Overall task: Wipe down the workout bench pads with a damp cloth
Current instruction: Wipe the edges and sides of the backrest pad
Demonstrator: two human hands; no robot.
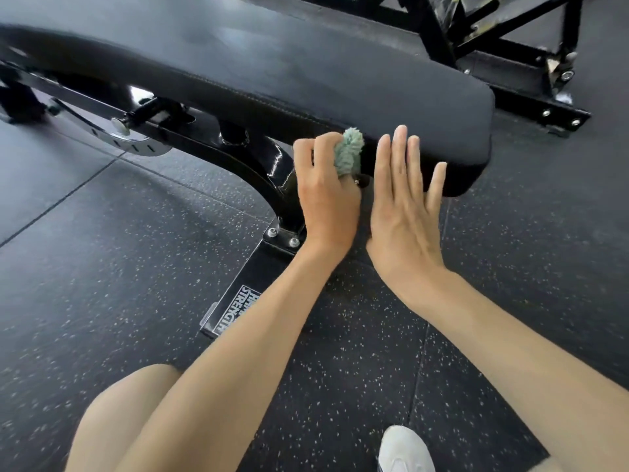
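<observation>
A long black bench pad (272,63) runs from the upper left to the right of centre, ending in a rounded corner. My left hand (326,192) grips a bunched pale green cloth (349,149) and holds it against the pad's near side edge. My right hand (408,199) lies just to the right of it, fingers straight and together, flat against the same side edge near the pad's end.
The bench's black steel frame (269,172) curves down under the pad to a bolted foot with a white label (235,311). Another black frame (510,63) stands at the upper right. Speckled rubber flooring (102,267) lies all around. My knee and a white shoe (405,451) are below.
</observation>
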